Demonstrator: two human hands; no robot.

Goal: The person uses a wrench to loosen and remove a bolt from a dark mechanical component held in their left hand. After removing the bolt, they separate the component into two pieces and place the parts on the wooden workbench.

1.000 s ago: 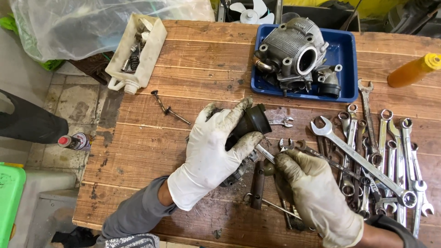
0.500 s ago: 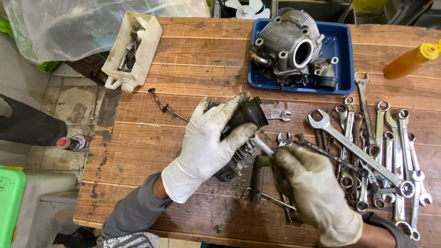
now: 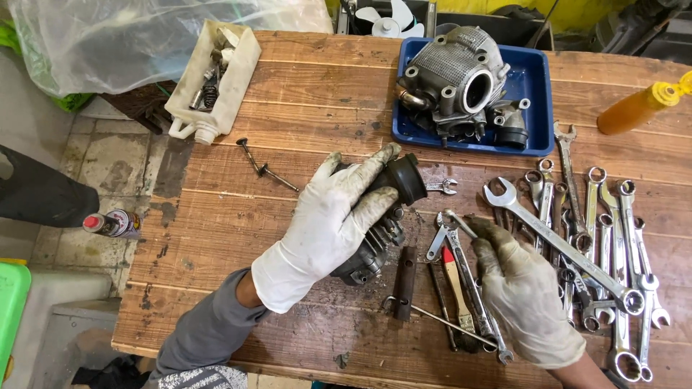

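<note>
Rubber intake boot (image 3: 404, 179): I'm gripping it and its dark engine part in my left hand (image 3: 328, 227), now tilted up off the desk (image 3: 288, 101).
Right hand (image 3: 522, 292): I'm pinching a small spanner (image 3: 455, 220), just drawn back from the part.

L hand (image 3: 324, 230) grips black carburetor (image 3: 386, 216) on wooden bench (image 3: 303, 108); R hand (image 3: 522, 292) fingers pinch small spanner (image 3: 455, 222).

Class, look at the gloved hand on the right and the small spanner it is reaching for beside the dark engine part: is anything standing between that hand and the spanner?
Nothing visible does. The right hand has its fingertips already on the small spanner, which lies on top of the other tools. The left hand grips the dark engine part just beside it, apart from the spanner.
</note>
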